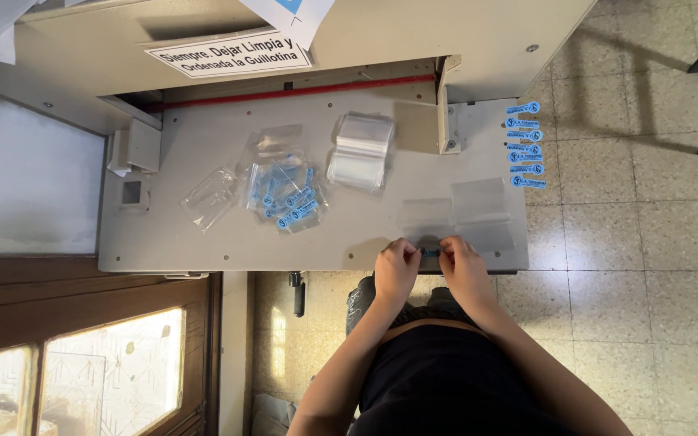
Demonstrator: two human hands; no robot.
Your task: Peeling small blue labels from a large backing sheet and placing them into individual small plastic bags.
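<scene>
- Nearest, at 6 o'clock, the person's torso in a dark top, both bare forearms reaching up to the near edge of the grey machine table [203, 242].
- The left hand [397, 270] and the right hand [462, 266] meet at that edge, knuckles up; fingertips of both are pinched together on a small blue label [430, 253] held between them, just above the table's edge.
- Just past the hands, toward 12 o'clock, flat clear bags [478, 211] lie side by side on the table, close to the right hand.
- Farther, at 11 o'clock from the hands, a clear bag of blue labels [284, 190] sits mid-table, with an empty crumpled clear bag [210, 196] just beside it at 9 o'clock.
- At 12 o'clock from the hands, a stack of clear bags [359, 152] lies near the cutter's opening.
- At 1 o'clock, a column of blue labels [524, 145] is stuck along the table's right edge.
- Farthest, a red bar [300, 90] runs along the machine's body, with a white paper sign [232, 55] above it.
- Tiled floor [648, 242] lies at 3 o'clock.
</scene>
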